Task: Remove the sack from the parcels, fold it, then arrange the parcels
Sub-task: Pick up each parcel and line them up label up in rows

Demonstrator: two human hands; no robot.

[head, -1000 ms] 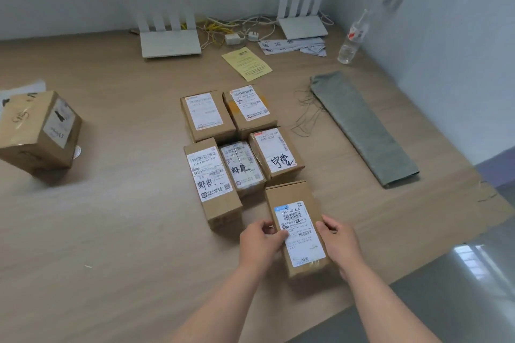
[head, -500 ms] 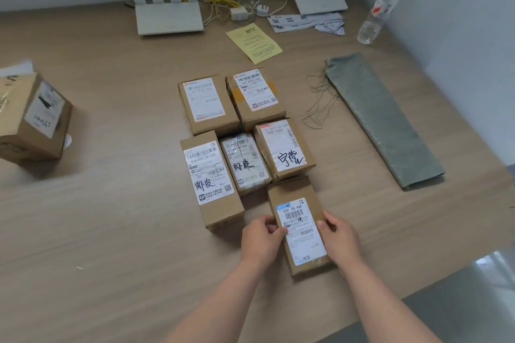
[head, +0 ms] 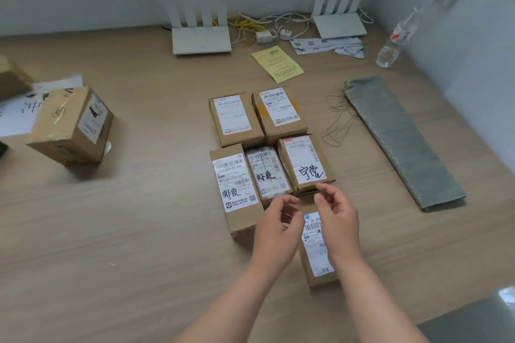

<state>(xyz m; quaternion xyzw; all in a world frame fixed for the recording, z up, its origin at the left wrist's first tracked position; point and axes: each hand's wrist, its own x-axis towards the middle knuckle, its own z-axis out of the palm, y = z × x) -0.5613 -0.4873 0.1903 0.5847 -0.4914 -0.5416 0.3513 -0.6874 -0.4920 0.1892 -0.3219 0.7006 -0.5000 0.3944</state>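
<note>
Several small brown parcels with white labels lie flat in rows on the wooden table [head: 139,231]. The back row holds two parcels [head: 235,118] [head: 280,111]. In the middle row lie three: a long one [head: 237,186], a taped one [head: 266,172] and one with handwriting [head: 305,161]. The nearest parcel [head: 317,253] lies in front of that row, partly hidden by my hands. My left hand [head: 276,231] and my right hand [head: 338,223] hover just above it, fingers apart, holding nothing. The folded grey-green sack [head: 401,142] lies flat at the right.
A larger cardboard box [head: 72,125] stands at the left on white papers [head: 19,108]. At the back are two white routers [head: 200,36] [head: 338,23], cables, a yellow leaflet [head: 277,64] and a plastic bottle [head: 394,42]. Loose string [head: 338,120] lies beside the sack. The table edge runs at the lower right.
Both hands have let go of the nearest parcel and lifted off it, fingers now spread. The parcel stays where it was set, against the middle row.
</note>
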